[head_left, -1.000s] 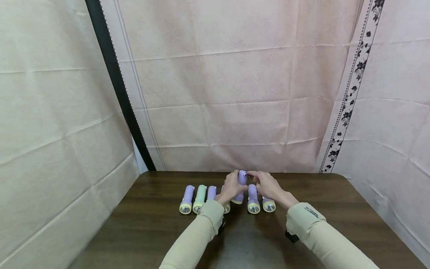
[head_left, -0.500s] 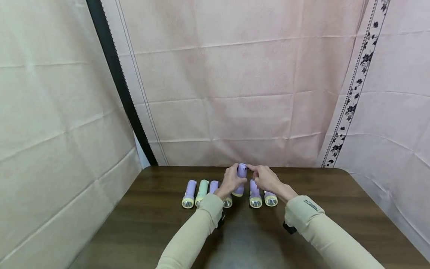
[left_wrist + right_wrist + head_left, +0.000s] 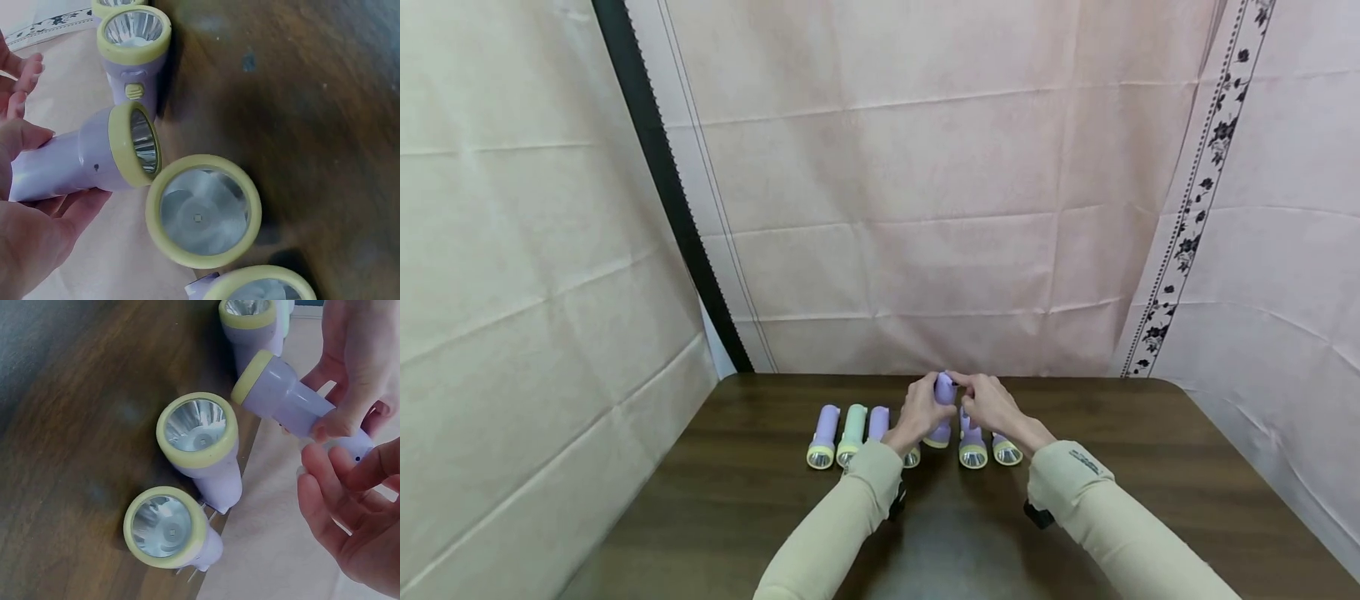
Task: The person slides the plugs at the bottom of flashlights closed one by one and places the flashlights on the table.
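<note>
Pale cloth hangs behind the brown table. Near the table's far edge, the left hand has thumb and fingers wrapped round a purple flashlight, lens end toward the person. The right hand, fingers part bent, is at the tail; I can't tell whether it pinches. More flashlights lie either side, including a mint one.

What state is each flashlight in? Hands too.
Held lavender cylindrical plastic flashlight: tilted, no glow showing
Two rightmost lavender cylindrical flashlights: lying, metal prongs out
Mint-green cylindrical plastic flashlight: lying
Other three lavender flashlights: lying
Left hand: gripping held flashlight
Right hand: fingertip at held flashlight's tail
</note>
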Demonstrator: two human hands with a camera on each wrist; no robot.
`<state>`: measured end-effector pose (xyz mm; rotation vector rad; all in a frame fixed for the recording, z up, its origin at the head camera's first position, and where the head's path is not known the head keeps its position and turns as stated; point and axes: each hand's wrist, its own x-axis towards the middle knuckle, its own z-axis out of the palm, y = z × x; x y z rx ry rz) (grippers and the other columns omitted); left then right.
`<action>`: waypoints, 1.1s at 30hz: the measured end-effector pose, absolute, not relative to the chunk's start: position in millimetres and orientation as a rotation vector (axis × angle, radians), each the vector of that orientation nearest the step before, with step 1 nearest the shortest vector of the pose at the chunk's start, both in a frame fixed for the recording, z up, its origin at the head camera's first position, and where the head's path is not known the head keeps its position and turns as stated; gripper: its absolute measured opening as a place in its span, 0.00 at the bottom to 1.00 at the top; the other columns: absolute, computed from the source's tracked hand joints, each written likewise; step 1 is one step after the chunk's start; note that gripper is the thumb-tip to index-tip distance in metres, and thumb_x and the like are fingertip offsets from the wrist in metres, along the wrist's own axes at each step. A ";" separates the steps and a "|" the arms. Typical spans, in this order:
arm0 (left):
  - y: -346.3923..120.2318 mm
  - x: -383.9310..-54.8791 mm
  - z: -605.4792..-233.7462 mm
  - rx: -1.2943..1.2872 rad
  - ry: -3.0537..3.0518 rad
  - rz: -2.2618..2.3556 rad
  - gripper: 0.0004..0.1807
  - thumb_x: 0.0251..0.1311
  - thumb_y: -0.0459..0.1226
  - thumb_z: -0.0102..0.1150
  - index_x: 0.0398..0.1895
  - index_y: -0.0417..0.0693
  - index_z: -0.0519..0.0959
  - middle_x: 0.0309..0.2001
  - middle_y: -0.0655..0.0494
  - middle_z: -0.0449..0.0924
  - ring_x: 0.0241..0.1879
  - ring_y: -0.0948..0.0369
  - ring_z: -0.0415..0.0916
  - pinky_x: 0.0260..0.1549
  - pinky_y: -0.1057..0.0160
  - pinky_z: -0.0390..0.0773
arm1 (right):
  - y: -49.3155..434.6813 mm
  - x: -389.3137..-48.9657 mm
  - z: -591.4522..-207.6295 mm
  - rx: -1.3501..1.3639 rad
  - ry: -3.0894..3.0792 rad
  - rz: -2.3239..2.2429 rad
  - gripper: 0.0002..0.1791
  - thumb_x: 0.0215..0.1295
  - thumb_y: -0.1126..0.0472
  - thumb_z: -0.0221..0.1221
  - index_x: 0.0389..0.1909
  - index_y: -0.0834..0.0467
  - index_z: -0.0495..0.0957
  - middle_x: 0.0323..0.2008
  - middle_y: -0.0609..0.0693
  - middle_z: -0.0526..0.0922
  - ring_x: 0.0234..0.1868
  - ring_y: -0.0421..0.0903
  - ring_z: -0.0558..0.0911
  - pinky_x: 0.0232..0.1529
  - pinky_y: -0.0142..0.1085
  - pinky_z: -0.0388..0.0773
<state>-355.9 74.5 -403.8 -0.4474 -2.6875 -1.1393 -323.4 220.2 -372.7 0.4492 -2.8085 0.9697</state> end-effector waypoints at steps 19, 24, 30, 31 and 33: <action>88.8 -355.2 -423.6 -0.311 -2.894 -0.516 0.25 0.47 0.45 0.73 0.45 0.40 0.78 0.40 0.39 0.77 0.35 0.46 0.82 0.29 0.55 0.80 | 216.7 -325.7 -368.7 0.432 -2.794 0.956 0.38 0.54 0.68 0.51 0.71 0.52 0.63 0.26 0.47 0.85 0.15 0.40 0.74 0.16 0.32 0.67; 93.4 -356.2 -432.5 -0.281 -2.884 -0.284 0.26 0.49 0.47 0.72 0.46 0.40 0.79 0.37 0.42 0.78 0.32 0.50 0.82 0.25 0.58 0.80 | 224.4 -324.5 -370.2 0.467 -2.759 1.018 0.32 0.58 0.69 0.50 0.67 0.55 0.69 0.22 0.51 0.85 0.15 0.42 0.78 0.14 0.33 0.68; 90.7 -359.0 -441.2 -0.334 -2.833 -0.092 0.29 0.50 0.49 0.71 0.49 0.40 0.76 0.38 0.44 0.80 0.35 0.54 0.82 0.27 0.61 0.80 | 230.7 -324.4 -376.6 0.441 -2.772 1.003 0.19 0.64 0.66 0.51 0.55 0.58 0.78 0.28 0.56 0.86 0.14 0.39 0.77 0.16 0.34 0.70; 90.7 -359.6 -441.4 -0.346 -2.807 -0.066 0.28 0.48 0.49 0.72 0.48 0.41 0.77 0.38 0.44 0.80 0.35 0.55 0.82 0.27 0.61 0.81 | 232.0 -325.3 -377.2 0.433 -2.768 0.985 0.16 0.65 0.64 0.52 0.51 0.59 0.80 0.29 0.55 0.86 0.14 0.40 0.78 0.17 0.34 0.71; 92.5 -361.5 -440.8 -0.371 -2.778 0.003 0.27 0.48 0.49 0.72 0.46 0.42 0.77 0.38 0.45 0.81 0.36 0.56 0.82 0.28 0.61 0.81 | 235.4 -326.7 -377.6 0.410 -2.760 0.956 0.10 0.66 0.62 0.54 0.44 0.60 0.81 0.29 0.54 0.86 0.15 0.41 0.79 0.19 0.34 0.72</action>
